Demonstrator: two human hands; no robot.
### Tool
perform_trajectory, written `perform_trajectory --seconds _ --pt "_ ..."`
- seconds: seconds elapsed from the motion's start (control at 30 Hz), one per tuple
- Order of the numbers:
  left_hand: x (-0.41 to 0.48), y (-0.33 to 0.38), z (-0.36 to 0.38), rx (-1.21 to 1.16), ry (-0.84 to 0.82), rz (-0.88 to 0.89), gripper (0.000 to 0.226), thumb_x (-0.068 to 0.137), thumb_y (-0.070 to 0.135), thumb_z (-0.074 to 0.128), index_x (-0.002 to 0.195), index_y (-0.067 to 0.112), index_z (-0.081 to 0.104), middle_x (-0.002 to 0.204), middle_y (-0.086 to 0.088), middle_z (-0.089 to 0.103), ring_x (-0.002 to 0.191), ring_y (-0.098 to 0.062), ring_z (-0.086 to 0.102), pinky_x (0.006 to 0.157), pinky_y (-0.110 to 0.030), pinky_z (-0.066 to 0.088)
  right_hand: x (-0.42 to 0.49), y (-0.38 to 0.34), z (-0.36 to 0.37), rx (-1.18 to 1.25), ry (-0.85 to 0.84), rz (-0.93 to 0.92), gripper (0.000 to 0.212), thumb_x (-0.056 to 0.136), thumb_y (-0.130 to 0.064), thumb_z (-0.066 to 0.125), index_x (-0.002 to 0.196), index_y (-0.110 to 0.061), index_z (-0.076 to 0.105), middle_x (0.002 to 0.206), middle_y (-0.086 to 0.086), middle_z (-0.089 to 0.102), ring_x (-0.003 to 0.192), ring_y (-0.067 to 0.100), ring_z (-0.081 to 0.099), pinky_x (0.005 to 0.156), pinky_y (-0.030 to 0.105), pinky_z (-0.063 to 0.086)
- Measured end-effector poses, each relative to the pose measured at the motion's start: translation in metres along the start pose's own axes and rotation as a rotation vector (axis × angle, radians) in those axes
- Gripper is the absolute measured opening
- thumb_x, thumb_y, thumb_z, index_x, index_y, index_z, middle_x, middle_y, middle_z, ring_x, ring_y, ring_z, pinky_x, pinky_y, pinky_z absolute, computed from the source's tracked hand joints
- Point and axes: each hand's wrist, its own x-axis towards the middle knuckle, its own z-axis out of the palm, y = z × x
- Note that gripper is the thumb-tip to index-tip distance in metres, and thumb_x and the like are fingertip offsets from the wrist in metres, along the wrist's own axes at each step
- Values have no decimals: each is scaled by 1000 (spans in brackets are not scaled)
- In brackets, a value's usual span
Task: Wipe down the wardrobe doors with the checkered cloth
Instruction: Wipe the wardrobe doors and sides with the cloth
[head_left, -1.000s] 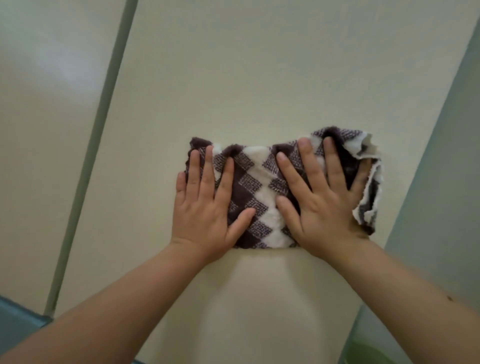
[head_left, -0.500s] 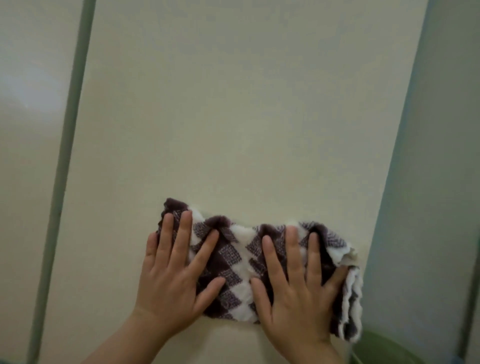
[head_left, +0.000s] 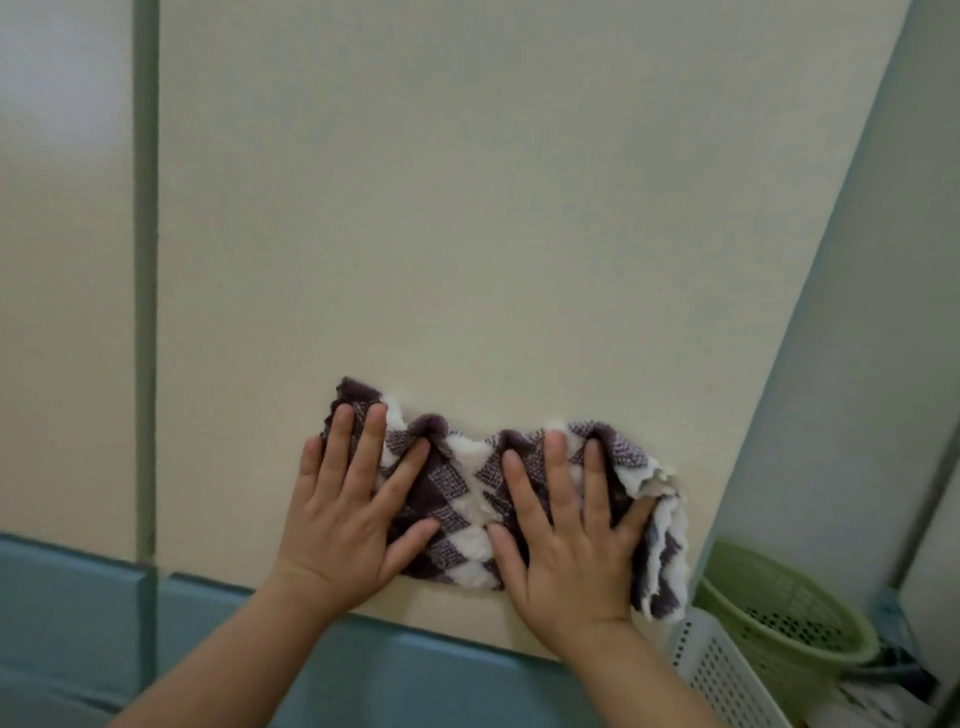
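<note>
Pressing the purple-and-white checkered terry cloth (head_left: 462, 499) flat against the cream wardrobe door panel (head_left: 467, 234), the left hand (head_left: 353, 512) and right hand (head_left: 566, 540) lie side by side, fingers (head_left: 553, 467) straight and spread wide, gripping nothing. Cloth position: low on the panel, just above its bottom edge, bunched, right end hanging loose. Step in hand: wiping the lower part of this door. Next move, as judged: apply even palm pressure and slide the cloth along the bottom strip, clear of the green plastic mesh basket (head_left: 789, 618) nearby
</note>
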Motion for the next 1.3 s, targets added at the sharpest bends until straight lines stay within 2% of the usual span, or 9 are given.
perform_trajectory --seconds 0.33,0.5,0.63,0.73,0.8,0.87,0.97,1.3 --pt "-75 10 5 -81 -162 -196 70 88 67 15 148 32 1 156 -11 -6 143 -31 -2 112 -46 7 -47 -29 12 21 -79 -13 58 94 -53 13 148 -34 6 158 0 -5 144 24 -4 106 62 -2" --pt "-54 -8 3 -91 -147 -344 71 88 68 11 148 32 -1 155 -12 -11 143 -30 -8 113 -42 -2 -2 -35 9 55 0 -78 63 91 -55 25 148 -35 8 157 -2 -5 144 22 -3 101 65 8" --pt "-13 -37 -5 -131 -73 -432 67 88 67 10 147 36 -3 154 -7 -19 142 -25 -14 111 -39 0 60 -37 3 45 111 -147 67 84 -56 38 146 -34 22 158 -2 3 144 22 0 104 63 2" --pt "23 -55 -13 -132 -31 -436 66 89 66 11 146 37 -4 154 -18 -7 142 -22 -16 109 -44 7 100 -34 -4 49 178 -159 63 84 -56 41 142 -35 29 153 -1 21 144 22 3 104 63 1" --pt "50 -67 -20 -127 -7 -427 65 89 66 11 146 38 -2 151 -22 5 142 -21 -16 108 -44 7 126 -30 -11 37 206 -153 62 85 -56 40 142 -34 29 150 1 25 144 24 8 103 63 4" --pt "78 -78 -29 -117 11 -409 64 89 66 11 146 39 -2 151 -23 9 142 -19 -15 109 -44 6 152 -24 -20 29 220 -134 63 85 -55 39 142 -33 30 151 1 26 142 25 16 103 64 8" --pt "125 -92 -46 -100 18 -376 64 88 66 11 146 39 -1 153 -20 8 142 -20 -14 110 -43 4 193 -13 -35 14 232 -92 63 84 -55 40 143 -32 30 152 3 27 139 27 21 102 66 11" --pt "267 -131 -93 -40 59 -170 66 90 64 16 147 34 5 156 -11 -4 142 -34 4 114 -45 4 315 28 -79 -44 228 -4 65 85 -55 37 144 -30 27 151 5 24 140 29 17 103 67 3"
